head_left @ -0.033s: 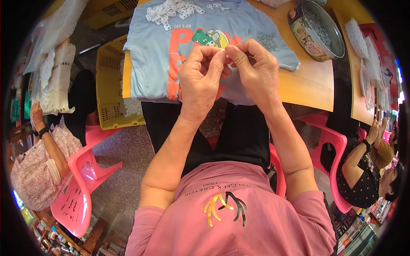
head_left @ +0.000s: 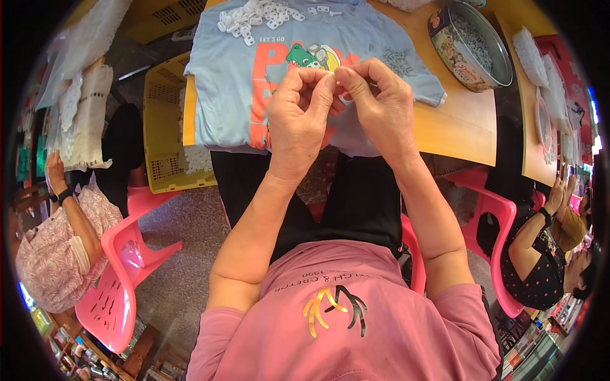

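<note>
My left hand [head_left: 302,105] and my right hand [head_left: 378,98] meet fingertip to fingertip above a blue printed T-shirt [head_left: 219,95] spread on the table. A tiny white piece [head_left: 332,74] shows between the left thumb and forefinger; most of it is hidden. The right thumb and forefinger are pinched against it, and whether they hold a second small part cannot be seen. On the shirt's far left lies a pile of small white plastic parts with holes [head_left: 254,18]. To the right of my hands is a small heap of grey screws [head_left: 398,61].
An oval tin [head_left: 454,54] of screws stands on the yellow table [head_left: 464,120] at the right. A yellow crate [head_left: 162,162] is left of the table. Pink chairs [head_left: 105,305] flank me, with a person on the left [head_left: 60,254] and others on the right [head_left: 537,260].
</note>
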`<action>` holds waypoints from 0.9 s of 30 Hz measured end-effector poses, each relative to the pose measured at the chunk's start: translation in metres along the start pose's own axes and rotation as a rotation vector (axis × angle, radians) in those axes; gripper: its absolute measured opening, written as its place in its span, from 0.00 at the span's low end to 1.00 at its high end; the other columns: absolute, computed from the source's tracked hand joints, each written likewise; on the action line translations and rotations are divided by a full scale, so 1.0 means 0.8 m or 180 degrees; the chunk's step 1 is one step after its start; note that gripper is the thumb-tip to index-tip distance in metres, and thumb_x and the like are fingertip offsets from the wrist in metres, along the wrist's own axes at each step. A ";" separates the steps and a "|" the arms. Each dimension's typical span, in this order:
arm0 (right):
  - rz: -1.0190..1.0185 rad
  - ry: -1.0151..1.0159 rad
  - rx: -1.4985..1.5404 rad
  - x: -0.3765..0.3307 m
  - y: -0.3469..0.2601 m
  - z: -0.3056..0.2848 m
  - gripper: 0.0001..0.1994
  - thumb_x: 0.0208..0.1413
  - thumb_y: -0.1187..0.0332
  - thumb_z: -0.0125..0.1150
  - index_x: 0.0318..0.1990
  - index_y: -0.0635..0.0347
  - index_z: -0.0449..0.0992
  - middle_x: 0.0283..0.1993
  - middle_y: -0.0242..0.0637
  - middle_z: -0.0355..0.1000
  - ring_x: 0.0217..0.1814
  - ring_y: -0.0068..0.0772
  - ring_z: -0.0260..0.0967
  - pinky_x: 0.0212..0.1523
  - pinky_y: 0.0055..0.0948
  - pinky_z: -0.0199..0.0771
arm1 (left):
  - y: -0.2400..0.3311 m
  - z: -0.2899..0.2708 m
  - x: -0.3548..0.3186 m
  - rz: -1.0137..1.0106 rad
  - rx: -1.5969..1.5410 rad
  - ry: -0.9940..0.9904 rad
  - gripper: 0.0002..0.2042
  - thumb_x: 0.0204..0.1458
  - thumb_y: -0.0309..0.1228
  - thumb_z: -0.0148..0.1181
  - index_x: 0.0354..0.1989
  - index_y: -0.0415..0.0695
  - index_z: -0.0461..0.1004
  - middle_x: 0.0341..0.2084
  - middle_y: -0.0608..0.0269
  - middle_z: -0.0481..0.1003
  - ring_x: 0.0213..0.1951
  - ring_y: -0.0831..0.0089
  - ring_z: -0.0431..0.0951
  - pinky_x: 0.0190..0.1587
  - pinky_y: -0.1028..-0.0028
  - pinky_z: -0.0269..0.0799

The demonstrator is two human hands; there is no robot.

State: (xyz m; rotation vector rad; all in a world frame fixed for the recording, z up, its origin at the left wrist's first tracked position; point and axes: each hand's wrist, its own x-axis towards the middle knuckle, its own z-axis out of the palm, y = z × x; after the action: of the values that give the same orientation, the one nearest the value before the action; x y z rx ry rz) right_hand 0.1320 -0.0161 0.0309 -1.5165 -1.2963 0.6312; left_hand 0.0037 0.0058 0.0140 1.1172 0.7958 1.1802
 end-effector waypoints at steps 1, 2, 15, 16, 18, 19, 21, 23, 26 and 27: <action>0.0036 -0.0012 0.0103 0.000 0.000 0.000 0.07 0.59 0.69 0.63 0.36 0.66 0.78 0.28 0.29 0.76 0.30 0.16 0.70 0.33 0.19 0.72 | -0.001 0.001 0.001 -0.0014 -0.0046 0.0043 0.05 0.61 0.26 0.56 0.39 0.37 0.72 0.30 0.62 0.78 0.29 0.81 0.76 0.33 0.81 0.74; 0.0071 -0.0024 0.0205 0.001 -0.001 0.001 0.08 0.60 0.69 0.63 0.37 0.66 0.78 0.28 0.29 0.76 0.30 0.16 0.70 0.34 0.19 0.73 | -0.001 0.000 0.002 -0.0002 -0.0046 0.0042 0.05 0.61 0.26 0.56 0.39 0.37 0.72 0.30 0.62 0.78 0.29 0.81 0.76 0.33 0.81 0.74; -0.0917 -0.0800 -0.0641 0.017 -0.008 -0.047 0.10 0.66 0.66 0.54 0.42 0.65 0.75 0.32 0.37 0.75 0.30 0.28 0.70 0.34 0.28 0.73 | 0.005 -0.007 0.000 -0.0156 -0.0342 -0.0179 0.06 0.61 0.27 0.57 0.39 0.36 0.72 0.30 0.61 0.78 0.28 0.80 0.76 0.33 0.80 0.74; -0.1170 -0.0812 -0.0866 0.018 -0.009 -0.048 0.09 0.64 0.67 0.55 0.41 0.65 0.74 0.32 0.39 0.74 0.30 0.32 0.70 0.33 0.30 0.72 | 0.006 -0.007 0.000 -0.0161 -0.0327 -0.0181 0.06 0.61 0.28 0.57 0.39 0.37 0.72 0.30 0.61 0.78 0.28 0.80 0.76 0.32 0.80 0.73; -0.1416 -0.0825 -0.1084 0.020 -0.009 -0.049 0.08 0.63 0.68 0.57 0.40 0.65 0.73 0.32 0.41 0.73 0.30 0.37 0.70 0.33 0.32 0.70 | 0.004 -0.007 -0.001 -0.0147 -0.0264 -0.0180 0.07 0.61 0.28 0.58 0.39 0.37 0.72 0.30 0.62 0.78 0.27 0.81 0.75 0.32 0.81 0.73; -0.1500 -0.0863 -0.1128 0.021 -0.009 -0.049 0.07 0.62 0.69 0.57 0.38 0.65 0.72 0.31 0.41 0.72 0.30 0.41 0.70 0.32 0.33 0.70 | 0.003 -0.008 -0.001 -0.0127 -0.0212 -0.0178 0.07 0.61 0.29 0.59 0.39 0.38 0.72 0.30 0.63 0.78 0.27 0.82 0.74 0.31 0.82 0.72; -0.1581 -0.0908 -0.1168 0.024 -0.009 -0.049 0.07 0.61 0.69 0.58 0.37 0.65 0.72 0.31 0.42 0.71 0.31 0.44 0.69 0.32 0.34 0.69 | 0.004 -0.008 -0.001 -0.0152 -0.0179 -0.0164 0.07 0.60 0.29 0.59 0.39 0.38 0.72 0.29 0.64 0.78 0.27 0.83 0.74 0.31 0.82 0.71; -0.1620 -0.0994 -0.1331 0.028 -0.009 -0.051 0.07 0.61 0.66 0.58 0.39 0.61 0.73 0.33 0.41 0.72 0.33 0.50 0.71 0.31 0.42 0.70 | 0.005 -0.008 -0.001 -0.0181 -0.0136 -0.0160 0.07 0.60 0.30 0.59 0.39 0.39 0.73 0.29 0.66 0.78 0.27 0.84 0.73 0.31 0.83 0.70; -0.1761 -0.1104 -0.1495 0.032 -0.008 -0.054 0.06 0.60 0.68 0.57 0.36 0.61 0.71 0.32 0.41 0.70 0.32 0.50 0.70 0.31 0.42 0.69 | 0.006 -0.007 -0.001 -0.0145 -0.0033 -0.0168 0.06 0.60 0.30 0.60 0.38 0.39 0.73 0.28 0.67 0.77 0.27 0.86 0.72 0.30 0.84 0.70; -0.1755 -0.1105 -0.1491 0.033 -0.007 -0.054 0.06 0.60 0.68 0.57 0.36 0.61 0.71 0.32 0.41 0.70 0.32 0.50 0.70 0.31 0.42 0.69 | 0.005 -0.008 -0.001 -0.0151 -0.0015 -0.0180 0.06 0.60 0.30 0.60 0.38 0.39 0.73 0.28 0.68 0.77 0.27 0.86 0.72 0.30 0.84 0.70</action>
State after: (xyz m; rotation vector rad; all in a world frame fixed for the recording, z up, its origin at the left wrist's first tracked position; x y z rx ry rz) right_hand 0.1745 -0.0070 0.0572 -1.3387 -2.1425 0.2387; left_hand -0.0035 0.0065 0.0163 1.1176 0.7715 1.1058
